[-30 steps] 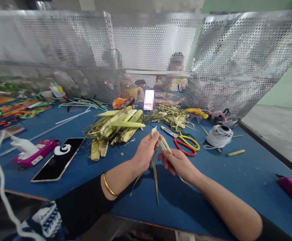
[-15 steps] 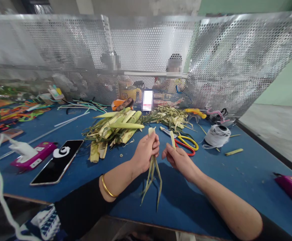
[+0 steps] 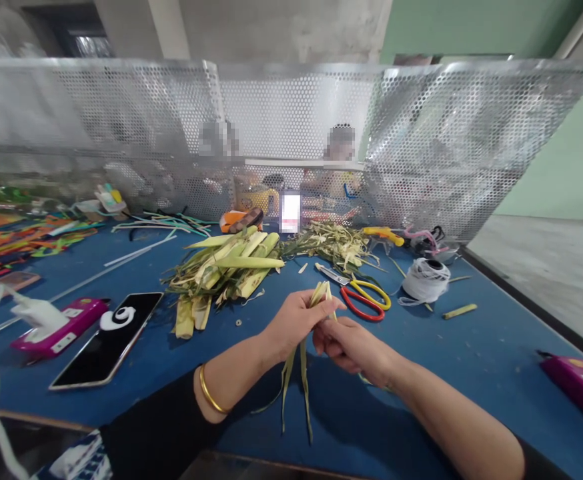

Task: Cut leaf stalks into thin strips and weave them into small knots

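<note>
My left hand [image 3: 296,321] is closed around a small bunch of pale green corn husk strips [image 3: 304,393]. Their thin ends hang down below it, and the folded tops stick up between the two hands. My right hand [image 3: 351,343] meets it from the right, its fingers pinching a husk strip against the bunch; the fingers partly hide the join. Just beyond my right hand lie scissors [image 3: 362,308] with one red and one yellow handle. A pile of corn husks [image 3: 231,267] rests beyond my left hand.
Shredded husk [image 3: 339,243] lies near the perforated metal screen [image 3: 291,100]. A spool of white string [image 3: 425,280] stands at right. At left are a black-screened phone [image 3: 111,343] and a magenta power strip [image 3: 61,327]; another magenta strip [image 3: 579,387] sits far right. People show behind the screen.
My right hand has moved left to meet my left hand, bringing its husk strip to the bunch. The view has tilted up slightly, so the table things sit a little lower.
</note>
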Available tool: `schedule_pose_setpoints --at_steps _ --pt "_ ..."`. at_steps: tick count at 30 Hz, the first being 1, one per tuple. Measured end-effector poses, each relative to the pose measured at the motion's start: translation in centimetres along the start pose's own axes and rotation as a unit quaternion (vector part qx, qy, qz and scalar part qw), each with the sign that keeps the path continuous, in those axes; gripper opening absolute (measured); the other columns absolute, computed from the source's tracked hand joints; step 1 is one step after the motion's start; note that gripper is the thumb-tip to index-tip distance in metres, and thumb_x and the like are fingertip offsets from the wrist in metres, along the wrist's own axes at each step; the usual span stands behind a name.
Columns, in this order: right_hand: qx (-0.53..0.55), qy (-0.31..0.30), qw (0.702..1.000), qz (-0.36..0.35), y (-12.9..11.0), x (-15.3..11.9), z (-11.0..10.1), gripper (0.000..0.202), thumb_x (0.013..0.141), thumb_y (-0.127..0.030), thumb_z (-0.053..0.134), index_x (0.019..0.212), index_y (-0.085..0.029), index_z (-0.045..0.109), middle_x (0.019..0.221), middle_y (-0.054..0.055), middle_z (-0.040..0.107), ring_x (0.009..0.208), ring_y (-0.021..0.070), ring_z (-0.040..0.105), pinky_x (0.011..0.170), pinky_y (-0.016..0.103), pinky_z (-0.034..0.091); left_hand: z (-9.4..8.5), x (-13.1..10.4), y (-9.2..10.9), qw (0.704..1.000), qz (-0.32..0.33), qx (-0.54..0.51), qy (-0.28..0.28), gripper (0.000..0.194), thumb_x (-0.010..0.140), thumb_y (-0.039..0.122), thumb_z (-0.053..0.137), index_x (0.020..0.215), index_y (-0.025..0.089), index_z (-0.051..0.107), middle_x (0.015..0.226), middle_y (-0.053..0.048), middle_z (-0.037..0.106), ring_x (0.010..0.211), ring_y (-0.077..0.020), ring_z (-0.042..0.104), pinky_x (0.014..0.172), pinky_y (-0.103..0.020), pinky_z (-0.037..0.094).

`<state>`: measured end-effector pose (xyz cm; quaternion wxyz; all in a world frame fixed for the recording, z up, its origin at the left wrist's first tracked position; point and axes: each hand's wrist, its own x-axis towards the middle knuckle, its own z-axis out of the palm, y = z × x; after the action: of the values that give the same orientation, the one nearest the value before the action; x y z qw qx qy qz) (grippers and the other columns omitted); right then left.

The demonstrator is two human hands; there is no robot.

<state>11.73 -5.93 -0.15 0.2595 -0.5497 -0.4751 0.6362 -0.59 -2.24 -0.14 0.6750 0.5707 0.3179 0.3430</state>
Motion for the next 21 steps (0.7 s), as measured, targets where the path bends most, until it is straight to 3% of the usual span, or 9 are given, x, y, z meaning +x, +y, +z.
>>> schedule_pose_setpoints --at_steps 3,6,9,12,16,17,18,19,21 --pt "-0.006 -0.002 0.999 -0.032 0.4 0.4 0.0 0.047 0.086 -0.060 0.041 0.066 -0.018 0.048 0.046 -0.011 0.023 0.036 0.0038 0.015 0.034 0.019 0.011 -0.1 0.1 0.0 0.999 -0.002 -0.020 0.033 0.032 0.079 0.047 0.061 0.078 0.016 0.061 0.046 0.005 0.048 0.035 -0.0092 0.045 0.036 -0.021 0.035" --pt "-0.052 0.034 0.992 -0.113 1.0 0.9 0.0 0.046 0.083 -0.062 0.045 0.071 -0.018 0.049 0.050 -0.009 0.031 0.039 0.0051 0.024 0.036 0.019 0.020 -0.4 0.4 0.0 0.989 0.027 -0.088 0.113 0.033 0.079 0.048 0.062 0.072 0.017 0.056 0.048 0.008 0.041 0.038 -0.0054 0.039 0.039 -0.018 0.034" --pt "-0.155 0.105 0.964 -0.189 1.5 1.0 0.3 0.037 0.087 -0.052 0.046 0.069 -0.020 0.047 0.053 -0.006 0.039 0.044 0.0071 0.035 0.041 0.020 0.027 -1.1 0.8 0.3 0.969 0.058 -0.159 0.177 0.032 0.079 0.044 0.065 0.069 0.015 0.053 0.065 0.002 0.055 0.054 -0.0066 0.050 0.052 -0.018 0.043" --pt "-0.214 0.067 0.964 -0.142 1.4 0.3 0.5 0.032 0.090 -0.042 0.042 0.065 -0.021 0.041 0.051 -0.006 0.044 0.040 0.0071 0.040 0.040 0.019 0.031 -1.9 1.2 0.9 0.955 0.040 -0.251 0.156 0.028 0.084 0.038 0.061 0.071 0.016 0.048 0.066 0.002 0.054 0.053 -0.0076 0.051 0.055 -0.021 0.046" --pt "-0.261 -0.132 0.956 -0.009 0.4 -1.1 -0.8 0.029 0.088 -0.041 0.046 0.070 -0.019 0.051 0.046 -0.006 0.050 0.033 0.0071 0.043 0.036 0.018 0.032 -3.1 1.4 1.7 0.937 -0.006 -0.326 0.128 0.026 0.089 0.033 0.054 0.071 0.017 0.043 0.051 0.010 0.029 0.035 -0.0024 0.020 0.035 -0.013 0.022" --pt "-0.272 -0.187 0.944 0.008 0.2 -1.2 -1.4 0.028 0.086 -0.041 0.049 0.071 -0.018 0.055 0.047 -0.005 0.054 0.035 0.0071 0.046 0.037 0.017 0.033 -3.2 1.4 1.9 0.933 -0.022 -0.339 0.121 0.026 0.089 0.032 0.054 0.071 0.017 0.043 0.051 0.011 0.026 0.035 -0.0024 0.017 0.034 -0.013 0.016" --pt "-0.277 -0.204 0.939 0.006 -0.1 -1.3 -2.1 0.029 0.085 -0.043 0.052 0.072 -0.017 0.057 0.048 -0.004 0.055 0.036 0.0072 0.048 0.038 0.017 0.035 -3.3 1.3 2.0 0.930 -0.039 -0.349 0.107 0.026 0.089 0.033 0.053 0.071 0.017 0.043 0.051 0.010 0.025 0.036 -0.0025 0.015 0.033 -0.013 0.013" --pt "-0.274 -0.183 0.944 -0.012 -0.4 -1.2 -2.8 0.032 0.084 -0.046 0.052 0.072 -0.017 0.058 0.046 -0.004 0.053 0.036 0.0078 0.048 0.038 0.018 0.035 -3.2 1.2 2.1 0.928 -0.058 -0.356 0.088 0.026 0.090 0.033 0.051 0.071 0.016 0.045 0.051 0.010 0.025 0.036 -0.0028 0.015 0.033 -0.013 0.012" --pt "-0.224 -0.052 0.967 -0.110 -0.7 -0.6 -4.0 0.039 0.085 -0.053 0.048 0.073 -0.017 0.058 0.046 -0.004 0.051 0.038 0.0090 0.048 0.039 0.020 0.037 -2.7 0.9 2.0 0.927 -0.094 -0.360 0.043 0.025 0.090 0.032 0.044 0.073 0.015 0.049 0.051 0.009 0.025 0.036 -0.0036 0.015 0.033 -0.014 0.012"
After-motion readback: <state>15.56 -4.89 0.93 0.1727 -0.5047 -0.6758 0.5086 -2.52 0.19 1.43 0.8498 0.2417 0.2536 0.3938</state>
